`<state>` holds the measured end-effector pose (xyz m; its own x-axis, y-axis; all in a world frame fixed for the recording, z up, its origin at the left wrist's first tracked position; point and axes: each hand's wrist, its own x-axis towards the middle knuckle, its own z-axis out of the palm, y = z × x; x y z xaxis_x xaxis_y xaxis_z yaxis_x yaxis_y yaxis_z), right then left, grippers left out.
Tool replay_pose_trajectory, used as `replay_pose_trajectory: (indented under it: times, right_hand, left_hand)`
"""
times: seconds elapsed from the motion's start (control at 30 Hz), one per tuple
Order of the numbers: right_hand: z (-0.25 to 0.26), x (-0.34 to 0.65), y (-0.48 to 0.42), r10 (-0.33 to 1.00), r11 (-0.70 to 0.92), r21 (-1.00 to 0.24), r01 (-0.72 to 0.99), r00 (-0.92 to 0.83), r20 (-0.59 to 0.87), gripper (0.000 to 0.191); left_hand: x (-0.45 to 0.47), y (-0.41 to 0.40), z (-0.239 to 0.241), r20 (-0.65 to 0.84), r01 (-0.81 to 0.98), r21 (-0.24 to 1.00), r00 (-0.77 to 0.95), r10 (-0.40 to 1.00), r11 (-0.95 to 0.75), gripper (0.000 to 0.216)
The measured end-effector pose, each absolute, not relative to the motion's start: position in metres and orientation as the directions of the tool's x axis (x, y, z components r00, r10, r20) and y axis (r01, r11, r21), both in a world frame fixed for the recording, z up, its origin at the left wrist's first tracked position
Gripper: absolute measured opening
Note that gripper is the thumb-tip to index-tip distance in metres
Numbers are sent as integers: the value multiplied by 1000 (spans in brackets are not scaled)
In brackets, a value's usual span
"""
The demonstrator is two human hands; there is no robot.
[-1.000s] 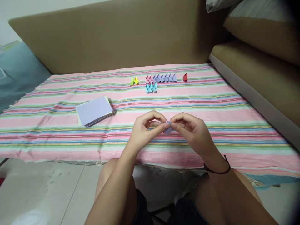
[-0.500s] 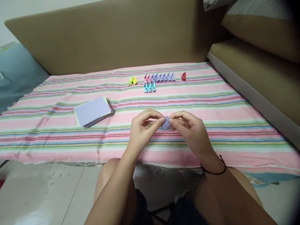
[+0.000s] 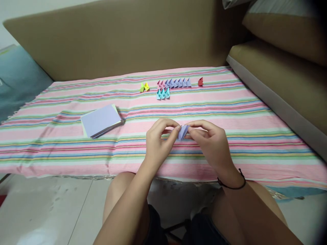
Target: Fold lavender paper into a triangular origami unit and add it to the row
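Observation:
A small folded piece of lavender paper (image 3: pixel 183 132) is pinched between my two hands, above the striped cloth. My left hand (image 3: pixel 161 137) grips its left side with thumb and forefinger. On the other side, my right hand (image 3: pixel 209 139) holds the paper's upper right edge the same way. Folded layers show on the paper's right side. Beyond my hands stand folded paper pieces: a row of lavender ones (image 3: pixel 177 83) with pink ones (image 3: pixel 160 84) at its left end, turquoise ones (image 3: pixel 162 94) in front, two yellow-green ones (image 3: pixel 144 87), and a red one (image 3: pixel 200 81).
A stack of paper sheets (image 3: pixel 101 119), lavender on top, lies to the left on the striped cloth (image 3: pixel 138 149). A brown backrest (image 3: pixel 122 41) rises behind. Brown cushions (image 3: pixel 278 75) are piled along the right, and a blue-grey cushion (image 3: pixel 22 81) stands at the far left.
The lavender paper has turned in my fingers, from a flat diamond-like face to a narrower shape showing its folded layers. Both hands have shifted slightly right.

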<state>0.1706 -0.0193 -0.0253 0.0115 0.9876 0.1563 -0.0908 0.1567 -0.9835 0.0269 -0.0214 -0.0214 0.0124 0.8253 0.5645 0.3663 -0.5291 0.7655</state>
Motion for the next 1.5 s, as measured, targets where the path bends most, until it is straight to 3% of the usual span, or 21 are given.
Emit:
replay_pose_trajectory:
  times: [0.23, 0.37, 0.5, 0.67, 0.83, 1.0, 1.2, 1.5]
  right_hand:
    - [-28, 170, -16, 998, 68, -959, -276, 31, 61, 6]
    - [-25, 170, -15, 998, 53, -943, -329, 52, 38, 5]
    - [-26, 172, -15, 990, 130, -950, -285, 90, 109, 5]
    - [-27, 171, -19, 958, 283, -952, -120, 89, 273, 9]
    - [-26, 167, -24, 882, 468, -883, 29, 43, 468, 15]
    - [-27, 166, -26, 820, 556, -810, 187, 36, 571, 20]
    - [-24, 168, -29, 781, 597, -748, 290, 0, 624, 20]
    - [-25, 168, -28, 788, 592, -756, 278, -2, 616, 19]
  left_hand:
    - [29, -21, -20, 430, 59, 903, -90, 898, -426, 9]
    - [29, -20, -21, 434, -1, 900, -76, 898, -435, 8]
    - [29, -21, -23, 457, -24, 888, -47, 888, -459, 6]
    - [30, -23, -24, 500, 145, 857, -9, 866, -494, 13]
    - [29, -23, -24, 564, 336, 771, 34, 825, -541, 22]
    - [27, -23, -22, 629, 420, 690, 53, 775, -589, 24]
    - [24, -22, -23, 676, 495, 588, 133, 724, -640, 18]
    - [23, -20, -22, 664, 481, 617, 107, 740, -623, 11]
